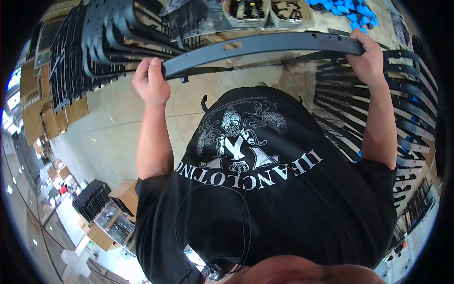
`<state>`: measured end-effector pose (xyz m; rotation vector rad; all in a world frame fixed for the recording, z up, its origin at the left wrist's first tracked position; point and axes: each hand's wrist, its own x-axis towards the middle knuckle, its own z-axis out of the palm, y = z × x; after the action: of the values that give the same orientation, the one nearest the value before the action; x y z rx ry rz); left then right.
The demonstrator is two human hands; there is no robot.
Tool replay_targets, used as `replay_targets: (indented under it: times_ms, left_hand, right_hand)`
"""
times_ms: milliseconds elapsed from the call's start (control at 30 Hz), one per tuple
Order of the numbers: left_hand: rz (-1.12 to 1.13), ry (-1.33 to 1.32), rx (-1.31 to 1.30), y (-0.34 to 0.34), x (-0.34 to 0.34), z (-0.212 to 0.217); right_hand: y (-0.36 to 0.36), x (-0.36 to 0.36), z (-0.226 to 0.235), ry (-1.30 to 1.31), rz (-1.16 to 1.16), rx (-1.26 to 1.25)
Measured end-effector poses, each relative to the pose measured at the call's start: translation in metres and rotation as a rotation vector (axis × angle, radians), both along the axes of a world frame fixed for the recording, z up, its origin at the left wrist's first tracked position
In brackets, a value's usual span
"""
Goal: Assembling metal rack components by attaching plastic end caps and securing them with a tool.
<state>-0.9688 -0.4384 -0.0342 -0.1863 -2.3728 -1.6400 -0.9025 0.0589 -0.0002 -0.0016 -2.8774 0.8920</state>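
A long, flat black metal bar (265, 45) with slots and holes stretches across in front of me at chest height. My left hand (151, 80) grips its left end and my right hand (366, 59) grips its right end. The bar hangs level above the concrete floor (109, 128). My black printed shirt fills the lower middle of the view.
Stacks of similar curved black metal parts stand at the left (94, 42) and lie in a row at the right (406, 109). Cardboard boxes (269, 12) and blue pieces (352, 12) sit ahead. More boxes and black parts lie at the lower left (109, 208).
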Motion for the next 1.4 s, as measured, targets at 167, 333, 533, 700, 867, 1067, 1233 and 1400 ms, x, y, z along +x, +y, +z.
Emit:
replay_targets:
  times_ms: [167, 333, 533, 700, 867, 1067, 1233, 1400]
  left_hand:
    - [-0.098, 0.006, 0.064, 0.050, -0.051, -0.037]
    - [-0.091, -0.091, 0.108, 0.065, -0.102, -0.032]
    - [-0.205, -0.226, 0.266, 0.065, -0.163, -0.047]
    - [-0.138, -0.018, 0.189, 0.068, -0.177, -0.060]
    - [-0.147, 0.037, 0.164, 0.076, -0.166, -0.040]
    - [-0.189, 0.021, 0.197, 0.067, -0.166, -0.046]
    - [-0.241, 0.031, 0.170, 0.079, -0.172, -0.040]
    - [-0.143, 0.050, 0.121, 0.074, -0.166, -0.044]
  right_hand:
    - [0.044, -0.009, -0.047, -0.010, -0.173, -0.108]
    - [0.046, -0.030, -0.052, 0.057, -0.171, -0.109]
    - [0.052, -0.091, -0.068, 0.111, -0.245, -0.088]
    - [0.041, -0.099, -0.069, 0.224, -0.409, -0.028]
    - [-0.014, -0.061, -0.120, 0.563, -1.093, -0.083]
    - [-0.077, -0.075, -0.166, -0.063, -0.437, -0.205]
    - [0.012, -0.174, -0.315, 0.146, -0.302, -0.716]
    - [0.001, -0.241, -0.317, -0.166, -0.162, -0.427]
